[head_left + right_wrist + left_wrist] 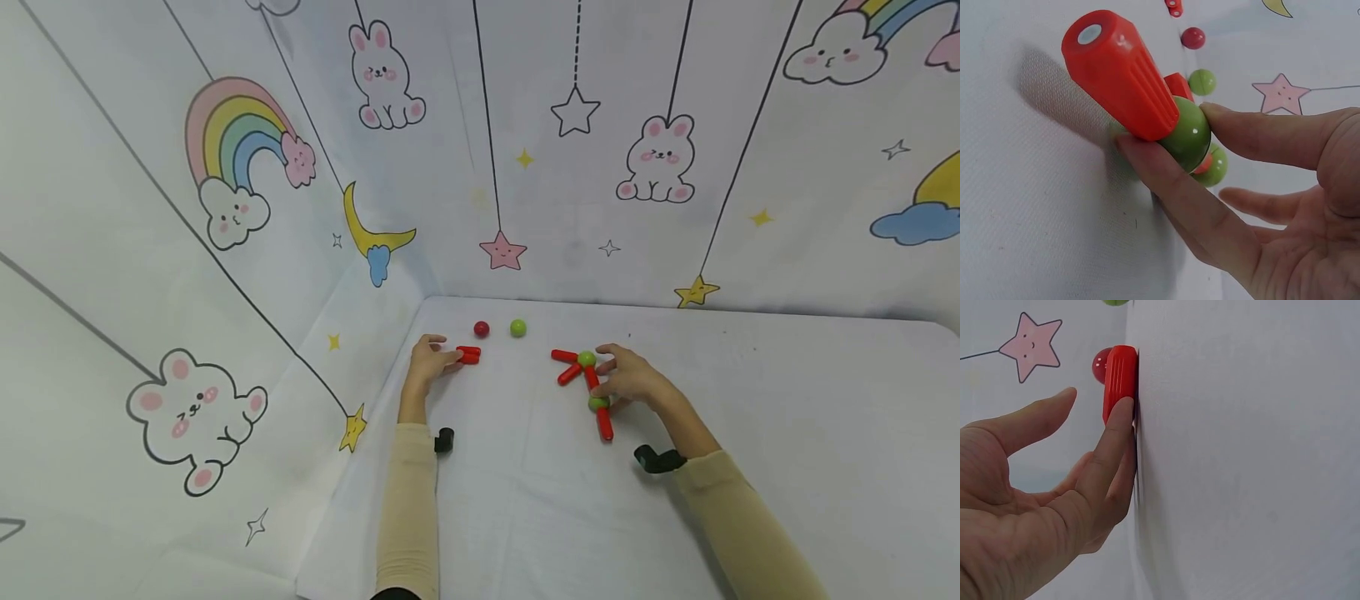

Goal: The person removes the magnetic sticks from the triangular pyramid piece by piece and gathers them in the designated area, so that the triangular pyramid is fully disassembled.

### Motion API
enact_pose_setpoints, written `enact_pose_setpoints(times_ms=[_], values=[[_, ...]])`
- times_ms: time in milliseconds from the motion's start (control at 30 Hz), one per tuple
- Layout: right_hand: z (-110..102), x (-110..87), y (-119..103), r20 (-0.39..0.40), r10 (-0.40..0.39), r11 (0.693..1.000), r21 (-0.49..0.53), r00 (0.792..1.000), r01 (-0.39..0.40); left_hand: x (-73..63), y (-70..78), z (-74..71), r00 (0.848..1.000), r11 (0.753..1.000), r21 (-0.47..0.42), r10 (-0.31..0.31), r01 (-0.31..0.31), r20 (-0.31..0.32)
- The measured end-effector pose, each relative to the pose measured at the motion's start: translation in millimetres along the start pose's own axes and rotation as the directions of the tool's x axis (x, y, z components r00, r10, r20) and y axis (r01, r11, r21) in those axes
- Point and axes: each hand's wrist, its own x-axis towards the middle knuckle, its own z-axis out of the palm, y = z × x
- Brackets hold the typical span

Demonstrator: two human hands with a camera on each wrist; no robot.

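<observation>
Over table (517,500); left hand (427,363) extended, touching rods (1121,374); right hand (632,379) pinching green ball (1190,134)

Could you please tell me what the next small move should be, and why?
Probably, the left hand should pinch a red rod: one of its fingers appears to touch it, while the thumb stands apart. The right hand pinches a green ball of the joined piece.
</observation>
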Motion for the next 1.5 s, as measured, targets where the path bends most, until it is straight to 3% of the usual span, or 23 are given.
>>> enact_pose_setpoints(times_ms=[167, 433, 600, 833, 1000, 1167, 1367, 1500], values=[[0, -1.5, 0, 0.009, -0.009, 1.000, -0.001, 1.000, 0.009, -1.9, 0.8, 1.6, 1.000, 0.997, -0.071, -0.002, 0.003, 0.010], [-1, -4.9, -4, 0.013, -0.012, 1.000, -0.022, 1.000, 0.012, -1.4, 0.6, 0.0, 1.000, 0.997, -0.073, 0.002, -0.004, -0.026], [1, -5.2, -4, 0.013, -0.016, 0.998, -0.058, 1.000, 0.017, -6.2, 5.5, -4.1, 0.999, 1.000, -0.002, 0.012, -0.012, -0.053], [3, -3.4, -4, 0.000, -0.047, 0.996, -0.079, 0.999, 0.047, -14.9, 24.2, -5.3, 0.990, 0.991, 0.074, 0.114, -0.109, -0.081], [2, -4.5, -2, 0.014, -0.020, 1.000, -0.013, 1.000, 0.020, -18.3, 34.3, 4.9, 0.988, 0.984, 0.110, 0.148, -0.143, -0.042], [2, -4.8, -3, 0.005, -0.037, 0.997, -0.066, 0.999, 0.037, -30.6, 43.3, 17.9, 0.980, 0.971, 0.137, 0.199, -0.197, -0.001], [2, -3.7, -1, -0.012, -0.084, 0.986, -0.143, 0.996, 0.082, -42.7, 45.8, 43.3, 0.956, 0.945, 0.166, 0.261, -0.282, 0.135], [3, -4.4, -1, -0.013, -0.095, 0.982, -0.163, 0.995, 0.092, -56.0, 49.4, 58.2, 0.940, 0.932, 0.190, 0.270, -0.310, 0.209]])
